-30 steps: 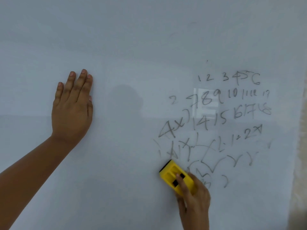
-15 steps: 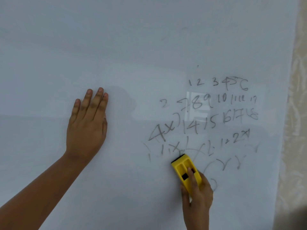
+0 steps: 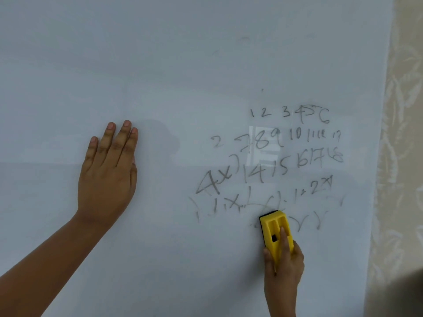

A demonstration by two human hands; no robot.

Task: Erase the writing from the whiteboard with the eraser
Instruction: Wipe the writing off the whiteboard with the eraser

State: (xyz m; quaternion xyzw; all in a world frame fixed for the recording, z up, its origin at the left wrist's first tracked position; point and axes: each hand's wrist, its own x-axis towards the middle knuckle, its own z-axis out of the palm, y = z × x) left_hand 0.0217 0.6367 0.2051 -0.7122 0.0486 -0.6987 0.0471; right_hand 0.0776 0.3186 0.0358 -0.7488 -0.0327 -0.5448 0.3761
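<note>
A white whiteboard [image 3: 183, 65] fills the view. Grey handwritten numbers and scribbles [image 3: 286, 156] cover its right part, in several rows. My right hand [image 3: 283, 264] grips a yellow eraser [image 3: 275, 232] with a black felt edge, pressed flat on the board at the lower edge of the writing, pointing up. Smudged, half-wiped strokes lie to its left and right. My left hand [image 3: 107, 172] rests flat on the bare board far to the left, fingers together and pointing up, holding nothing.
The board's right edge [image 3: 380, 156] runs down the right side; beyond it is a beige patterned wall or curtain [image 3: 402, 133]. A pale window reflection [image 3: 263, 145] glares over the middle rows of writing.
My right hand slid the eraser to the right and a little up along the bottom row, wiping away the lowest scribbles. The view shifted right, showing the board's edge; my left hand stays flat.
</note>
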